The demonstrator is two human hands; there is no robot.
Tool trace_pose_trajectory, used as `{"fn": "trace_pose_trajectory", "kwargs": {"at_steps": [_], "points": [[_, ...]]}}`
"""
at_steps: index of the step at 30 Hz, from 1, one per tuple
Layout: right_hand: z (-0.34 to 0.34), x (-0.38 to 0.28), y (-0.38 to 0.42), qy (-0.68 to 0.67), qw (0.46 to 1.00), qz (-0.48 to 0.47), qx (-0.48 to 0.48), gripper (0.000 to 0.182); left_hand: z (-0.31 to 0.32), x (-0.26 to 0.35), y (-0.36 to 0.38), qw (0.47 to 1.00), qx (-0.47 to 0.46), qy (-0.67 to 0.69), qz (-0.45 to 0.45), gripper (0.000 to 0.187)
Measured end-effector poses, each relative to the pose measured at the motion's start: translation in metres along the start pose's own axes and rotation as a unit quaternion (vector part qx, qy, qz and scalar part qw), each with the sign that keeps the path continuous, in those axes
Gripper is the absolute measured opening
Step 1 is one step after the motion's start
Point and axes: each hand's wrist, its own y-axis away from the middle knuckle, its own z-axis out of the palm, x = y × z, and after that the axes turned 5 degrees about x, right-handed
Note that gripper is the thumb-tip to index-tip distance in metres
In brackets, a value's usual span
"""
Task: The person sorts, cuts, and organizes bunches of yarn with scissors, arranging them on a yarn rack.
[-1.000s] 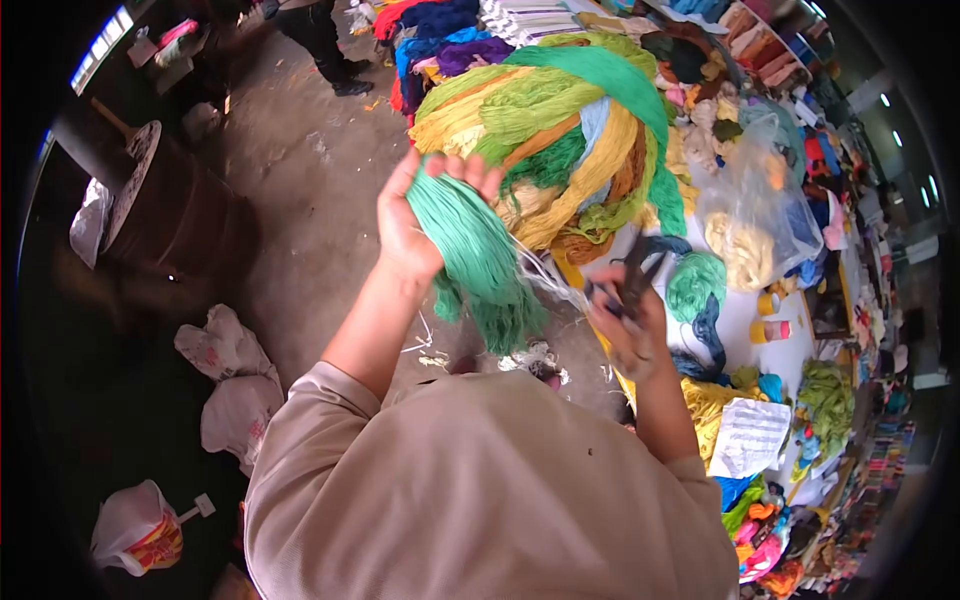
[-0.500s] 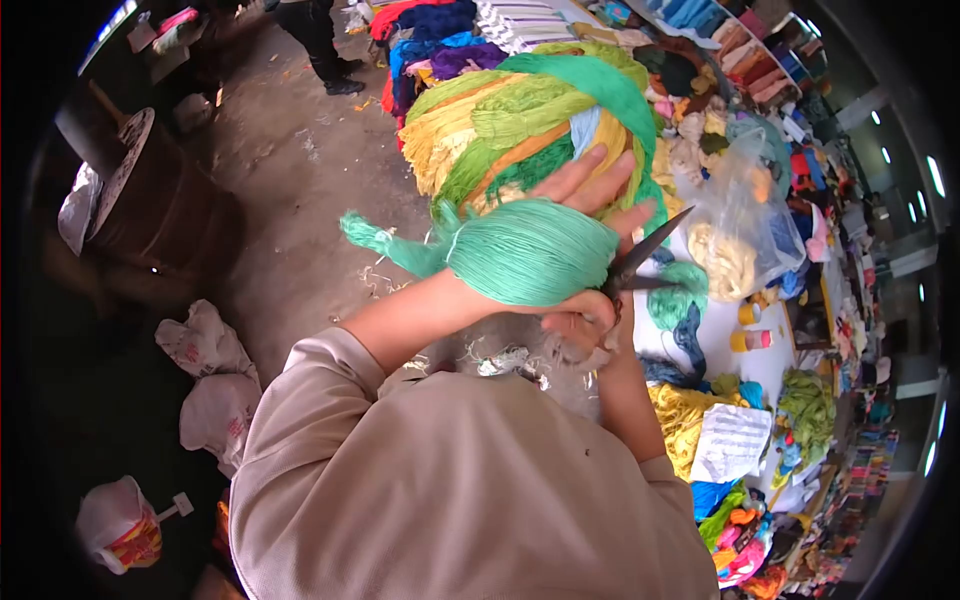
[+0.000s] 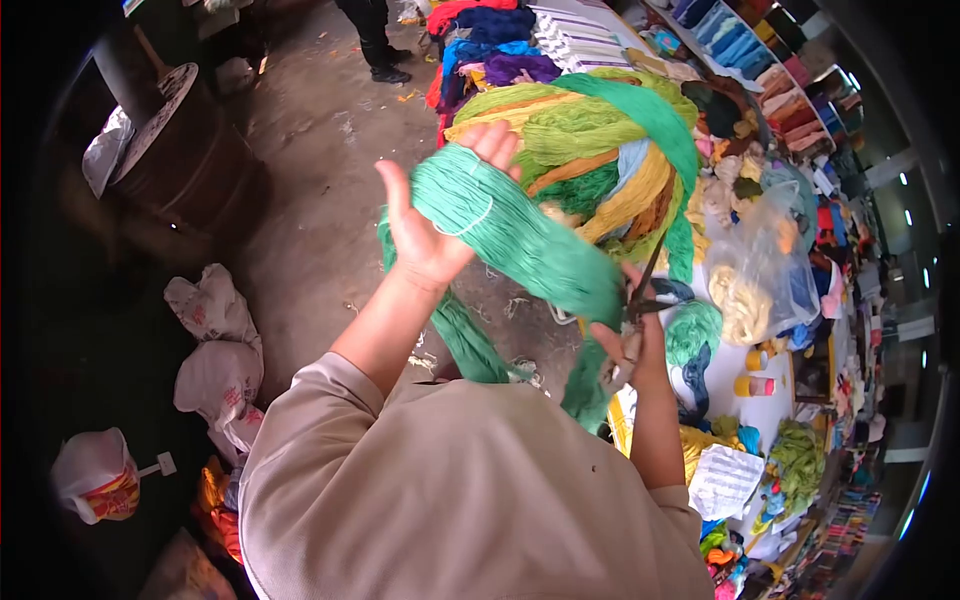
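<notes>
A green skein of yarn [image 3: 520, 235] is stretched between my two hands, with a white tie thread [image 3: 475, 215] round it near the left end. My left hand [image 3: 425, 245] is palm up with its fingers and thumb spread. The skein lies across that palm and hangs down behind the wrist. My right hand [image 3: 645, 345] is at the other end of the skein, its fingers wrapped round dark metal scissors [image 3: 642, 295] whose blades point up and are parted. More green yarn hangs below this hand. Some of the right fingers are hidden by the yarn and blurred.
A big pile of green, yellow and orange skeins [image 3: 575, 125] lies on the table ahead. To the right are a clear plastic bag [image 3: 765, 270], a small green yarn bundle [image 3: 692, 332] and a paper sheet [image 3: 727, 482]. A rusty drum [image 3: 185, 160] and white sacks [image 3: 215, 345] stand left.
The skein was bunched around my left forearm and hands; now it is drawn out between them. My left hand has moved left and turned palm up. The scissors stay in my right hand.
</notes>
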Motion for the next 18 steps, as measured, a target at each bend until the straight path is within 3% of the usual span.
{"fn": "trace_pose_trajectory", "kwargs": {"at_steps": [1,3,4,5,7,8,10,18], "points": [[0.005,0.003,0.001,-0.062,0.997,0.055,-0.003,0.081,0.007,-0.005,0.001,1.0,0.014,0.004,-0.024,0.108],[0.003,-0.003,0.003,-0.037,0.999,0.012,-0.034,0.07,0.008,-0.013,0.004,0.997,0.003,-0.019,-0.081,0.104],[-0.003,-0.018,-0.002,-0.256,0.924,0.272,-0.086,0.06,0.01,-0.019,0.007,0.995,0.01,0.002,-0.1,0.103],[0.003,-0.051,-0.008,-0.195,0.928,0.291,-0.127,0.049,0.012,-0.023,0.008,0.992,0.015,0.022,-0.12,0.102],[0.021,-0.053,-0.003,-0.099,0.954,0.227,-0.168,0.035,0.009,-0.029,0.007,0.989,-0.009,0.062,-0.136,0.098],[0.024,-0.051,-0.003,-0.099,0.954,0.227,-0.167,0.035,0.009,-0.029,0.006,0.986,-0.01,0.087,-0.14,0.097],[0.028,-0.047,-0.003,-0.175,0.914,0.323,-0.172,0.035,0.007,-0.029,0.006,0.984,-0.01,0.112,-0.139,0.095],[0.023,-0.04,-0.006,-0.212,0.884,0.37,-0.189,0.032,0.003,-0.025,0.005,0.985,-0.016,0.106,-0.135,0.091]]}}
